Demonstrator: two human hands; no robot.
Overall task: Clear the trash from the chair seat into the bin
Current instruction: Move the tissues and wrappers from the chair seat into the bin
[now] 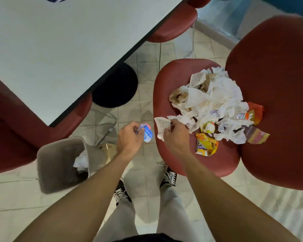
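A red chair seat (pixel 171 79) holds a heap of crumpled white napkins (pixel 222 95), dotted paper and several snack wrappers, among them a yellow wrapper (pixel 206 144). My right hand (pixel 175 135) pinches a dotted white paper (pixel 162 127) at the seat's left edge. My left hand (pixel 129 138) grips a small blue and white wrapper (pixel 147 133) over the floor between the chair and the bin. The grey bin (pixel 47 170) stands on the floor at the lower left, tilted, with crumpled white paper (pixel 80 162) inside.
A white table (pixel 59 41) fills the upper left, with red chairs (pixel 9 130) tucked around it and a black round base (pixel 115 86) beneath. The chair's red backrest (pixel 276 95) rises on the right. My shoes (pixel 169 177) stand on the tiled floor.
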